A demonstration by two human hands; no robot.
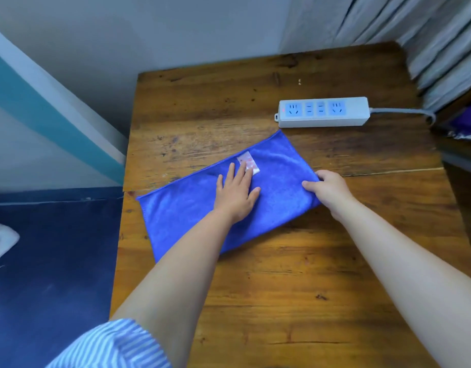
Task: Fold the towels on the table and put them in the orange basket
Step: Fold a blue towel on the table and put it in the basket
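Observation:
A blue towel (181, 213) lies folded into a long strip, slanted across the middle of the wooden table (295, 288). A small white label (249, 162) shows on its top face. My left hand (235, 193) rests flat on the towel's middle, fingers spread, fingertips touching the label. My right hand (328, 188) pinches the towel's right end at its near corner. The orange basket is not in view.
A white power strip (323, 112) with a grey cable lies behind the towel, toward the table's back right. Grey curtains (428, 30) hang at the right. A dark blue floor (48, 274) lies left of the table, with white cloth (1, 241) on it.

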